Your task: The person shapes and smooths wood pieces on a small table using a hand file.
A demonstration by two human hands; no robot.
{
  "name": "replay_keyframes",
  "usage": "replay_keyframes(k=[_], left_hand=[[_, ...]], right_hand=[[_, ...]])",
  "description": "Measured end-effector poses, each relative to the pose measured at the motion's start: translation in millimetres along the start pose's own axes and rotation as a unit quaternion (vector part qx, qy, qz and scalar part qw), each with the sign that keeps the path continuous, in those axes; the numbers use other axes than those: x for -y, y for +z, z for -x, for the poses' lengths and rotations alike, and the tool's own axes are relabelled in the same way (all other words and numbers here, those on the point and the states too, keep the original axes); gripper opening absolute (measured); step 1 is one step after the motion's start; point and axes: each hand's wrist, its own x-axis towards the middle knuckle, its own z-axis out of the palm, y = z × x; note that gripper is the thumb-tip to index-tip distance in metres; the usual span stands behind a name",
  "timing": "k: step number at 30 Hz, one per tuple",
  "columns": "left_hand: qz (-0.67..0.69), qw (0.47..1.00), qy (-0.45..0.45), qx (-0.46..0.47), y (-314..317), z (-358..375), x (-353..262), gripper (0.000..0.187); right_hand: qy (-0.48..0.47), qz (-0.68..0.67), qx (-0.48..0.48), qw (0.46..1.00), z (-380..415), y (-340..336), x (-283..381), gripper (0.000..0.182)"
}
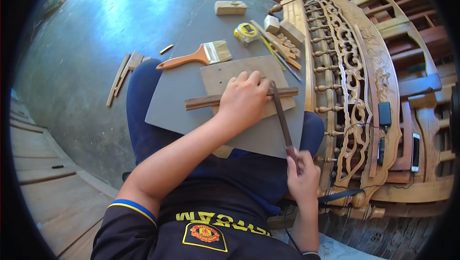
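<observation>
My left hand point(244, 96) is closed over a dark, narrow wooden strip point(203, 102), pressing it down on a flat wooden board point(215, 75). In my right hand point(304, 176) is the brown handle of a long, dark file point(281, 118). The file's blade slants up and away, its far part lying across the strip just right of my left fingers. Under the board, a grey panel point(167, 109) rests across my lap. The strip's middle is hidden by my left hand.
On the panel lie a paintbrush point(199, 57), a yellow tape measure point(247, 32), a wooden block point(230, 8), pencils and small wood pieces. Carved wooden furniture point(354, 82) stands close on the right, with a phone point(415, 152) on it. Wood offcuts point(120, 78) lie on the floor at left.
</observation>
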Motion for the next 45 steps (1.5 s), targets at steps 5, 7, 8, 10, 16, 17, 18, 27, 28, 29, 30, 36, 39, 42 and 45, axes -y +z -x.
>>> replay_keyframes(k=[5, 7, 8, 10, 16, 17, 18, 27, 28, 29, 30, 36, 39, 42, 45], left_hand=[[-0.003, 1.0, -0.008, 0.001, 0.3, -2.6, 0.3, 0.022], [-0.005, 1.0, -0.017, 0.008, 0.1, -2.0, 0.1, 0.022], [-0.003, 1.0, -0.017, 0.002, 1.2, -0.6, 0.2, 0.022], [0.001, 1.0, -0.012, -0.016, 3.2, -1.1, 0.9, 0.022], [0.003, 1.0, 0.0, -0.02, 0.7, -2.4, 0.4, 0.021], [0.004, 1.0, 0.002, -0.02, 1.7, -3.9, -0.2, 0.021], [0.003, 1.0, -0.001, -0.019, 2.5, -3.5, 0.2, 0.021], [-0.007, 1.0, -0.003, -0.01, -0.1, -1.7, 1.5, 0.022], [-0.01, 1.0, 0.001, -0.005, -0.9, -3.6, 0.5, 0.022], [-0.006, 1.0, 0.003, -0.002, -0.1, -4.9, -0.8, 0.022], [-0.002, 1.0, 0.0, -0.001, 0.5, -4.8, -1.1, 0.022], [-0.007, 1.0, -0.013, -0.011, 1.5, -1.8, -1.2, 0.021], [-0.01, 1.0, -0.008, -0.017, -0.6, -3.2, 2.2, 0.021], [-0.003, 1.0, 0.009, -0.01, -0.1, -4.2, 2.8, 0.022], [-0.012, 1.0, -0.007, -0.016, 1.0, -7.3, 0.9, 0.022]], right_hand=[[-0.017, 0.004, 0.021, 1.0, -73.1, 23.2, 16.7, 0.015], [-0.015, 0.044, 0.015, 0.999, -53.3, 18.6, 17.0, 0.014], [-0.017, 0.041, 0.006, 0.999, -33.4, 14.2, 12.5, 0.014], [-0.021, 0.033, -0.005, 0.999, -12.3, 7.3, 5.9, 0.015], [-0.032, 0.003, -0.009, 0.999, -51.9, 23.2, 6.4, 0.017], [-0.036, -0.001, -0.002, 0.999, -62.3, 27.2, 6.6, 0.017], [-0.038, 0.011, 0.0, 0.999, -62.9, 25.6, 6.9, 0.018], [-0.059, 0.032, -0.007, 0.998, -16.7, 7.7, 1.7, 0.02], [-0.056, 0.035, -0.002, 0.998, -36.2, 12.5, 5.7, 0.02], [-0.042, 0.043, 0.006, 0.998, -51.8, 16.2, 10.0, 0.02], [-0.033, 0.051, 0.019, 0.998, -66.6, 19.7, 14.4, 0.02], [-0.047, 0.055, -0.004, 0.997, -15.7, 14.5, 2.0, 0.019], [-0.066, 0.047, -0.012, 0.997, -1.8, 11.3, -2.2, 0.019], [-0.061, 0.036, -0.002, 0.997, -50.3, 19.3, 7.0, 0.019], [-0.049, 0.051, 0.022, 0.997, -80.1, 26.0, 11.6, 0.02]])
